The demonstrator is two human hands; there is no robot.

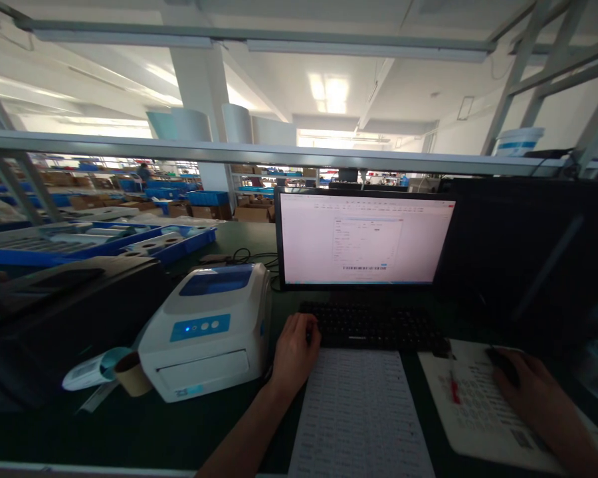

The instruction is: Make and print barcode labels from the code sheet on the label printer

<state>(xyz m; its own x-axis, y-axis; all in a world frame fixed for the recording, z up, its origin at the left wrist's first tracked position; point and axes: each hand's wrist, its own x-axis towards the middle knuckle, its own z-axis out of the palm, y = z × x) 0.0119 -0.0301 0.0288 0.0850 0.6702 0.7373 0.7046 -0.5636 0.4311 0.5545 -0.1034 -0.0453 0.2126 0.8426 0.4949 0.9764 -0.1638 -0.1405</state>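
- Two input devices are attended in the head view: the keyboard [373, 326], your landmark below, and the mouse [503, 366], to its right and nearer you.
- Your left hand [295, 352] rests at the keyboard's left end, fingers loosely bent, nothing seen in its grasp; whether a key is pressed cannot be told.
- Your right hand [528, 388] is curved over the mouse; a click cannot be confirmed.
- Progress, as judged: screen work appears underway. On the monitor [366, 240], behind the keyboard, a dialog window [367, 229] stands open with a barcode [364, 268] below it; the wording is too small to read.
- The label printer [204, 358], left of the keyboard, shows a blue light; no label is seen emerging from its front. How much remains cannot be determined.
- Materials: the printer has a pale, rounded plastic casing with a dark blue lid window. The keyboard is matt black.
- A flat paper sheet [361, 411], closely printed in rows, lies just on your side of the keyboard.
- A pale printed mat [471, 425] lies under the mouse, its corner rounded.
- Farther left of the keyboard, beyond the printer, sits a hollow brown cardboard core [133, 375], beside a curled, glossy label strip [87, 373].
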